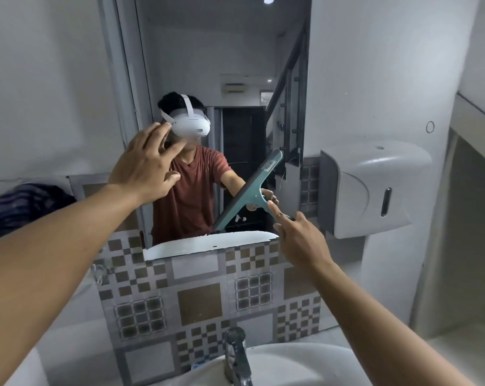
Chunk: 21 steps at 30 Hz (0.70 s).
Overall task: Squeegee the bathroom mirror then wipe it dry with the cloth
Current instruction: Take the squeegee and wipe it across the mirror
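While gripping the teal squeegee (251,194) by its handle, reaches the right hand (299,238) up and forward to the bathroom mirror (235,51), arm stretched, index finger laid straight along the handle, remaining fingers closed round it. Holds the blade slantwise at the lower right of the glass, upper end tilted rightward. Raises the left hand (144,165) higher, arm extended, fingers straight and spread, holding nothing; cannot tell whether touching the glass. Dark striped cloth (24,207) bunched at far left, beside the mirror, well apart from both hands.
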{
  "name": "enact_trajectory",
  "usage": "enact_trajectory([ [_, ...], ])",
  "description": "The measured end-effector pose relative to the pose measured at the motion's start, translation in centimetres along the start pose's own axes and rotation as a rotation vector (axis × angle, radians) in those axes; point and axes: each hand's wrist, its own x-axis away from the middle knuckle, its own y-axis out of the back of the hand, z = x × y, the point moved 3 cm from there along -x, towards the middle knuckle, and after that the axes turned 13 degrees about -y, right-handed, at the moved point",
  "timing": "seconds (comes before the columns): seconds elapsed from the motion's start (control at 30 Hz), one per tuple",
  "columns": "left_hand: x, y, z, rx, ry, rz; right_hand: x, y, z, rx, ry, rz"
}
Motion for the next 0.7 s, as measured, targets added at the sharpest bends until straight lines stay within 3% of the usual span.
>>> enact_trajectory([
  [0.23,0.0,-0.3,-0.2,0.001,0.006,-0.019,0.8,-0.5,-2.9,-0.061,-0.135,0.066],
  [0.7,0.0,-0.2,-0.1,-0.003,0.002,0.000,3.8,-4.9,-1.3,-0.245,-0.331,0.163],
])
